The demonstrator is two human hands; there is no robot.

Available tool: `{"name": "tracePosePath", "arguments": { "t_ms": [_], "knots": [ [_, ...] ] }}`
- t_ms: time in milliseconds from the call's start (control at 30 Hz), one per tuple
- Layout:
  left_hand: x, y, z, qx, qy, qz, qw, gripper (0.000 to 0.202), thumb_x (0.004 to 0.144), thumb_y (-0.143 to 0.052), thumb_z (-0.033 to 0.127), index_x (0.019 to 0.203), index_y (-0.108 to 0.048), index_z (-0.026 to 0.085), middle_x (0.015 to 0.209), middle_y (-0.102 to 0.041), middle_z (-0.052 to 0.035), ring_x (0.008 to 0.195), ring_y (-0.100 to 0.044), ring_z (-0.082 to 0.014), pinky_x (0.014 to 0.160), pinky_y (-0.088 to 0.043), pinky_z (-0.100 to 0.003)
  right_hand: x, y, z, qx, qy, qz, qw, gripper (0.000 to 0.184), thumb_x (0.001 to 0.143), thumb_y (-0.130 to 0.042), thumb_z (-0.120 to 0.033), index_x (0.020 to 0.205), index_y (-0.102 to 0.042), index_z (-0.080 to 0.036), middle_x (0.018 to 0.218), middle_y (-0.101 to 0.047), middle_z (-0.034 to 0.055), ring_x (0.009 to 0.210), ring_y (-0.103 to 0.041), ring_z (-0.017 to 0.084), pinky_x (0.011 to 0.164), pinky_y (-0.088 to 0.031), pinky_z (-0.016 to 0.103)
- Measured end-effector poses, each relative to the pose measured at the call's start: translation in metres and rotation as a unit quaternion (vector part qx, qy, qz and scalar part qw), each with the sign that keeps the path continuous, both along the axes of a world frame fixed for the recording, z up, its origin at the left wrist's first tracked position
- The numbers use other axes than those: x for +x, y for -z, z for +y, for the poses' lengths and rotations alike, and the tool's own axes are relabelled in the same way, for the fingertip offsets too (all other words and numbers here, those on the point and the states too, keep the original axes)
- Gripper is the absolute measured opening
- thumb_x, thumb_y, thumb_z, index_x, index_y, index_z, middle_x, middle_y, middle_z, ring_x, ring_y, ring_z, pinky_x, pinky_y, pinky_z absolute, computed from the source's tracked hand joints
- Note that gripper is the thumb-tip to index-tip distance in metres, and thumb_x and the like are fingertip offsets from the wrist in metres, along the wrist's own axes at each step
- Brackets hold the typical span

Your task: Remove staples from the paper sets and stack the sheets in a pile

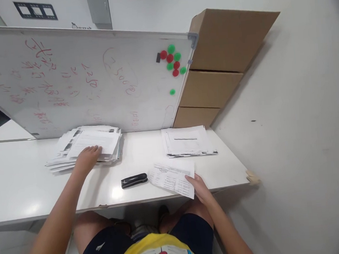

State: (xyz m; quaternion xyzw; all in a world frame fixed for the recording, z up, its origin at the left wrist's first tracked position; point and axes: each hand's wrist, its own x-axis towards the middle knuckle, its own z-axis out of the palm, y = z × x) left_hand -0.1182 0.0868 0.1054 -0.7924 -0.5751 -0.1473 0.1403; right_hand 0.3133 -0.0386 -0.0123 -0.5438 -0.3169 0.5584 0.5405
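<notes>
My left hand (87,158) rests with fingers stretched flat on the front edge of a loose stack of printed papers (92,143) at the left of the white table (21,181). My right hand (201,188) pinches the near corner of a printed sheet (172,177) lying near the table's front edge. A black stapler (134,180) lies on the table between my hands, just left of that sheet. A second, neater stack of papers (188,141) sits behind the held sheet, at the right.
A whiteboard (95,82) with red writing and red and green magnets (173,62) leans along the table's back. Stacked cardboard boxes (220,60) stand at the back right against the wall. The table's right corner (251,177) has a foam guard.
</notes>
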Motion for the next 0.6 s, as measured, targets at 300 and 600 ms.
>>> {"name": "tracePosePath", "arguments": {
  "t_ms": [300,600],
  "knots": [
    [0.029,0.013,-0.013,-0.016,0.137,0.050,0.989,0.040,0.076,-0.041,0.000,0.103,-0.065,0.018,0.108,-0.067,-0.0160,0.111,-0.060,-0.0295,0.086,-0.049,-0.047,-0.002,0.005,0.001,0.010,-0.007,-0.026,1.000,0.042,0.065,-0.076,-0.046,0.099,-0.070,-0.021,0.106,-0.074,0.0086,0.101,-0.067,0.033,0.094,-0.049,0.050],
    [0.101,0.001,-0.024,0.090,0.120,0.020,0.989,0.025,0.089,-0.040,0.010,0.070,-0.054,0.019,0.069,-0.057,-0.0084,0.068,-0.054,-0.0199,0.062,-0.040,-0.033,0.000,0.013,-0.004,0.024,0.012,-0.026,0.999,0.046,0.067,-0.075,-0.047,0.103,-0.067,-0.020,0.108,-0.073,0.0091,0.101,-0.067,0.032,0.094,-0.049,0.048]
  ]
}}
